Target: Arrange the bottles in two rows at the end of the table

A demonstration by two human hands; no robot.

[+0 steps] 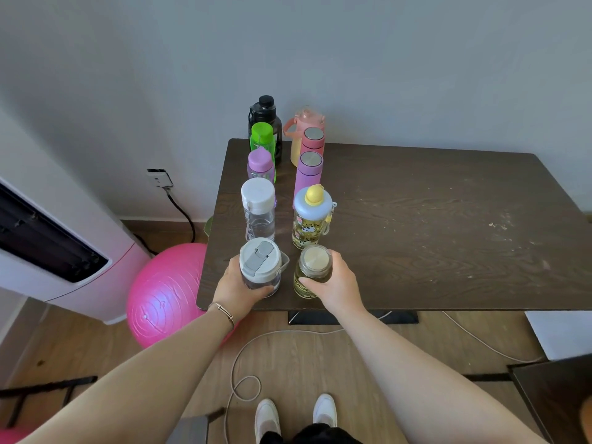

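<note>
You stood at the near edge of the dark wooden table (416,225), and both rows ran along its left end, from that near edge back to the wall. To the right of the rows the tabletop lay bare and wide; on the left, the row sat just beside the table's left edge, with a pink exercise ball (166,293) on the floor below it. Your left hand (238,288) was wrapped around the clear bottle with the grey flip lid (260,262), and your right hand (333,283) gripped the yellowish glass bottle with the metal cap (314,270); both stood upright close to the near edge, a narrow gap between them. Behind the left one stood a clear white-capped bottle (258,209), a purple bottle (261,165), a green bottle (262,137) and a black jug (266,112). Behind the right one stood a cartoon-printed bottle with a yellow duck top (312,216), a lilac flask (309,171), a pink flask (313,141) and a pink handled jug (306,118).
</note>
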